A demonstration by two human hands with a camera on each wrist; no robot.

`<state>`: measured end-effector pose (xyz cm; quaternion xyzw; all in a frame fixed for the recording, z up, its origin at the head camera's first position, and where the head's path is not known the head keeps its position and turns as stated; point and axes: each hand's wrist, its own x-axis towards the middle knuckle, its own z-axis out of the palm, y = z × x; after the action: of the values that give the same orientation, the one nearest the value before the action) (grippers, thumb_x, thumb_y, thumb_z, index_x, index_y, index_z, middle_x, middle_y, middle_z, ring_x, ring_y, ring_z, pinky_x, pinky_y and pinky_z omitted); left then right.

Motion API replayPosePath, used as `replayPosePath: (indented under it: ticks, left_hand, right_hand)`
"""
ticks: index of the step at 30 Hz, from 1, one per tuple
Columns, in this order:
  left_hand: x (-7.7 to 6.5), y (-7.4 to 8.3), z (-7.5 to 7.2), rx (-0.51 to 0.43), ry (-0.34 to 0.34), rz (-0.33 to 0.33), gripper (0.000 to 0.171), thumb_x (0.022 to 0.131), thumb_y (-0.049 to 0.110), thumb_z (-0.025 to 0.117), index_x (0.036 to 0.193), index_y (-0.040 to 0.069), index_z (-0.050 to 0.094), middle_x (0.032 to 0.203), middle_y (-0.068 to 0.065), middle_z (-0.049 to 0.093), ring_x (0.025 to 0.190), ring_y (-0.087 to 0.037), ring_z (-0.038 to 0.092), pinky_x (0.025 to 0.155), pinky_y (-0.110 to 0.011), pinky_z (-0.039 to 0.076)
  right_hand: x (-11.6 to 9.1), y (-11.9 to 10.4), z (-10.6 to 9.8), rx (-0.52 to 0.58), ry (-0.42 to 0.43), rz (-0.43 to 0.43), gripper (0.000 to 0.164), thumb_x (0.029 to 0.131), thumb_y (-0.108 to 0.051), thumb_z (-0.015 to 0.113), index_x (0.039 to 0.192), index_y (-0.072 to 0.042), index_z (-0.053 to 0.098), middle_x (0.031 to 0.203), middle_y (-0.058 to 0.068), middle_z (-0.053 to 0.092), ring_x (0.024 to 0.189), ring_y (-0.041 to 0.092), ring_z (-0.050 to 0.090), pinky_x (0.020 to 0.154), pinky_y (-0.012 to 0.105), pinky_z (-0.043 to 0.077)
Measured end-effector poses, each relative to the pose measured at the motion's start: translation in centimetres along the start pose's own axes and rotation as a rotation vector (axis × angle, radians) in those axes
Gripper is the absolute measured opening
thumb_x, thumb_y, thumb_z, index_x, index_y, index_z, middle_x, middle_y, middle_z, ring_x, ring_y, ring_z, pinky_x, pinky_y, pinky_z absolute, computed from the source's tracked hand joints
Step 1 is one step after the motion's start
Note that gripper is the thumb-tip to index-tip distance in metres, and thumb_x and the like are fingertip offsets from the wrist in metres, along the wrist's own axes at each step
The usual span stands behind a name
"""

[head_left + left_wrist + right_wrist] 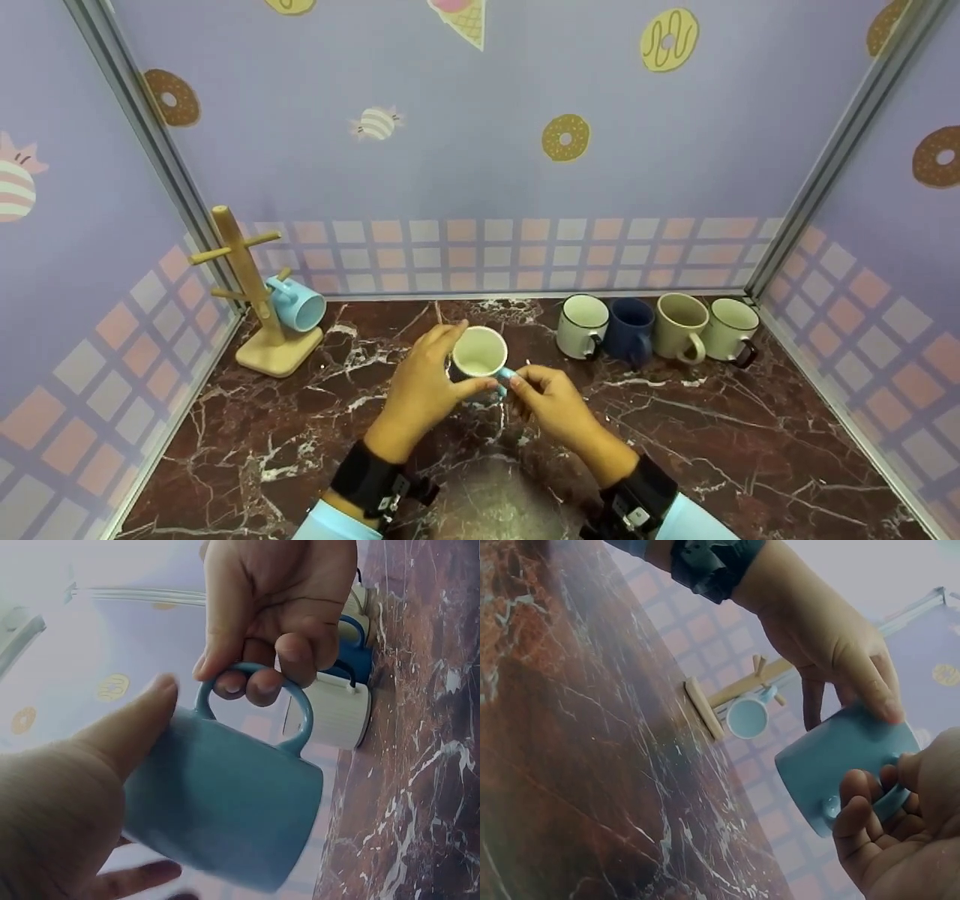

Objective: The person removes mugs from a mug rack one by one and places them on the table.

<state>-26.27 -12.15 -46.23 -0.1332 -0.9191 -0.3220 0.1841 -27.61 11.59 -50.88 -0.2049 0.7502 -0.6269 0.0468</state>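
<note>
Between both hands is a light-blue mug (pixel 480 351) with a pale inside, its mouth facing up toward the head camera. My left hand (pixel 426 379) grips the mug's body from the left, thumb on the near side and fingers on the far side. With thumb and fingers, my right hand (pixel 553 401) pinches the handle (pixel 301 720), some fingertips showing through its loop. In the left wrist view, the mug's blue body (pixel 225 802) hangs above the marbled tabletop.
At left stands a wooden mug tree (pixel 247 277), a light-blue mug (pixel 298 306) hanging on a lower peg. Along the back right are a white mug (pixel 581 330), a dark-blue mug (pixel 628 330), a beige mug (pixel 679 326) and another pale mug (pixel 729 330). Patterned walls enclose the marbled table (pixel 750 450).
</note>
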Motion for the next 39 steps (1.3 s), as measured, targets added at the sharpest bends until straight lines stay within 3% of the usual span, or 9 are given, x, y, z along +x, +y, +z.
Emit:
replayPosePath:
  ticks: [4,7,12,17,25,39]
  left_hand:
    - [-0.1,-0.1,-0.1,0.096,0.059,-0.008,0.100,0.085,0.070,0.089,0.160,0.009,0.064,0.154,-0.016,0.071,0.140,-0.039,0.068,0.107,-0.059,0.066]
    - [-0.2,-0.3,0.0,0.153,0.059,0.000,0.096,0.091,0.072,0.082,0.160,0.007,0.063,0.155,-0.017,0.070,0.142,-0.039,0.067,0.111,-0.058,0.064]
    - [-0.3,-0.6,0.5,0.233,-0.039,-0.029,0.097,0.097,0.074,0.074,0.167,0.009,0.056,0.169,-0.015,0.060,0.158,-0.040,0.055,0.128,-0.063,0.050]
    - [-0.6,-0.9,1.9,0.300,-0.163,-0.067,0.103,0.097,0.081,0.067,0.174,0.015,0.047,0.183,-0.011,0.042,0.170,-0.042,0.040,0.135,-0.072,0.037]
    - [-1.3,-0.8,4.0,0.317,-0.297,-0.079,0.113,0.093,0.090,0.059,0.178,0.018,0.038,0.189,-0.008,0.026,0.177,-0.038,0.023,0.139,-0.074,0.023]
    - [-1.8,-0.5,5.3,0.275,-0.370,-0.074,0.107,0.096,0.083,0.065,0.178,0.019,0.038,0.189,-0.010,0.027,0.177,-0.038,0.022,0.140,-0.074,0.023]
  right_hand:
    - [0.7,0.5,-0.2,0.077,0.090,0.037,0.030,0.117,-0.008,0.060,0.109,0.020,0.065,0.083,0.005,0.072,0.067,0.012,0.071,0.061,0.023,0.059]
    - [1.4,0.9,-0.5,0.094,0.158,0.053,0.029,0.116,-0.006,0.060,0.111,0.021,0.066,0.083,0.006,0.073,0.067,0.012,0.070,0.062,0.025,0.061]
    - [2.5,1.3,-1.1,0.076,0.258,0.054,0.027,0.116,-0.006,0.060,0.108,0.018,0.068,0.083,0.009,0.075,0.067,0.012,0.069,0.063,0.030,0.064]
    - [3.7,2.2,-1.5,0.106,0.310,0.060,0.027,0.117,-0.006,0.058,0.107,0.016,0.070,0.088,0.009,0.074,0.069,0.012,0.071,0.065,0.027,0.064]
    - [4.6,3.9,-2.2,0.167,0.349,0.094,0.024,0.118,-0.006,0.057,0.110,0.014,0.069,0.091,0.011,0.074,0.072,0.013,0.072,0.067,0.026,0.065]
    - [5.0,5.8,-2.9,0.187,0.370,0.130,0.021,0.117,0.002,0.054,0.112,0.017,0.068,0.095,0.017,0.076,0.073,0.013,0.074,0.066,0.024,0.066]
